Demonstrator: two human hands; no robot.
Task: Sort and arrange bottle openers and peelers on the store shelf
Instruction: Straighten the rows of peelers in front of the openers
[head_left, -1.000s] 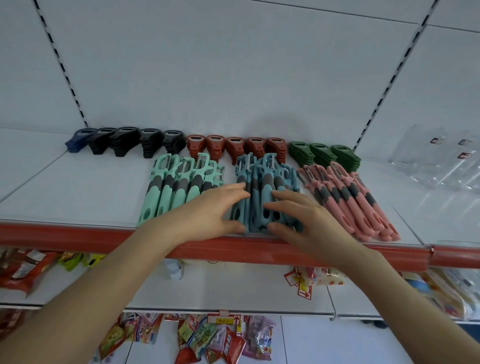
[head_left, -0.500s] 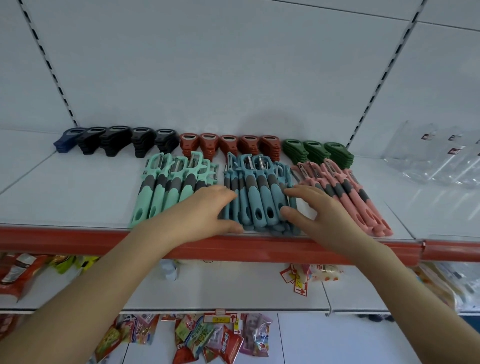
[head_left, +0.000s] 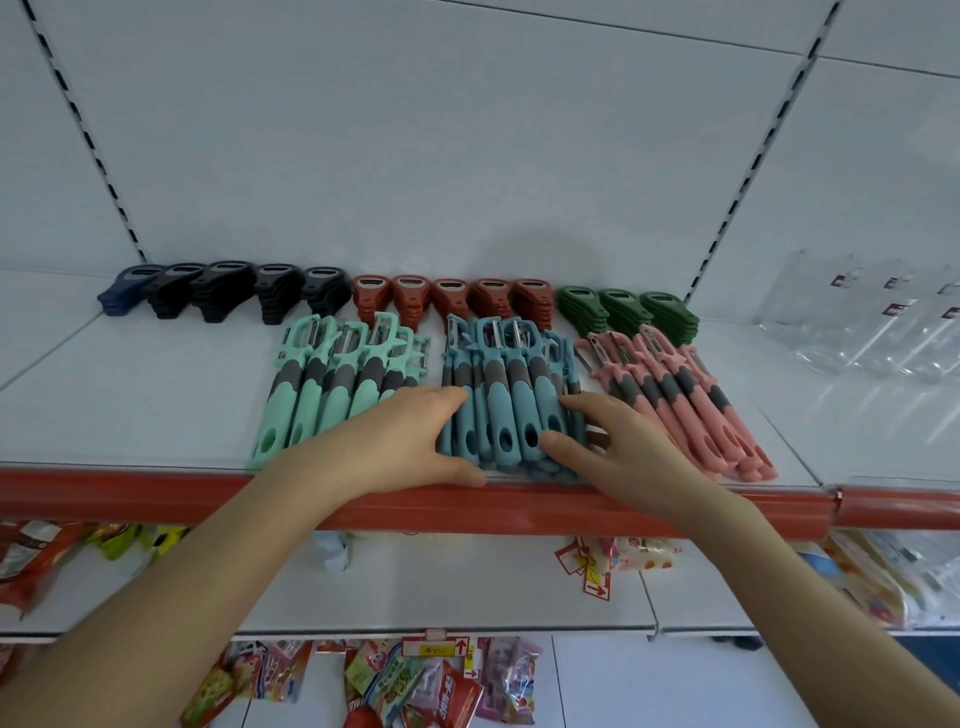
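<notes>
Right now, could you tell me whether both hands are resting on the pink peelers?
No, the left hand and right hand press on either side of the blue peelers; the pink peelers lie further right.

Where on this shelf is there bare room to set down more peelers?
Widest bare patch: shelf left of the mint peelers, in front of the black bottle openers. A smaller one lies right of the pink peelers, before the clear packets. The middle is crowded: left hand and right hand flank the blue peelers, with only narrow gaps beside them.
</notes>
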